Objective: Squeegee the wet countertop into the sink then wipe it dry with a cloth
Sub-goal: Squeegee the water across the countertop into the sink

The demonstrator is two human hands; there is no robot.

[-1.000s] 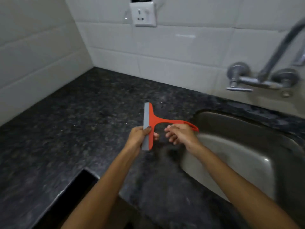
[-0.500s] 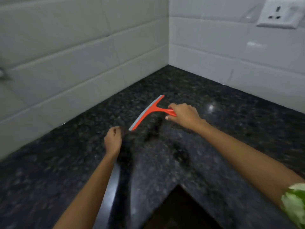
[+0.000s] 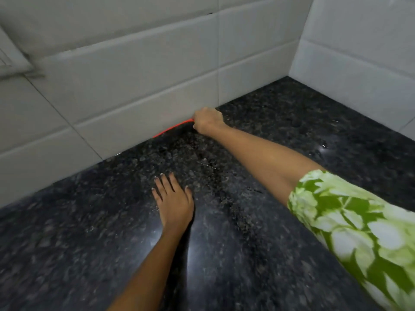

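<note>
Reaching to the far edge of the countertop (image 3: pixel 280 135), the right hand (image 3: pixel 207 122) is curled in a fist around the handle of the orange squeegee (image 3: pixel 171 129). Only a thin strip of the blade shows, lying along the line where the dark speckled stone meets the tiled wall (image 3: pixel 134 86); the handle itself is hidden inside the hand. The blade appears to touch both the counter and the base of the wall, though blur prevents certainty. The left hand (image 3: pixel 174 200) lies flat on the counter, well apart from the tool, fingers together and pointing toward the wall, holding nothing; it looks like a brace for the reach.

Assessment: the squeegee step is in hand, at the start of a stroke from the wall side. A few glints of water are noted on the stone to the right of the forearm. The sink is not in view, nor is any cloth, so drying has not begun.

Next move, as judged: draw the blade away from the wall with even downward pressure, keeping its full edge on the stone, and steer the water toward the sink. The bracing hand lies near the likely path and would need to lift clear.
</note>
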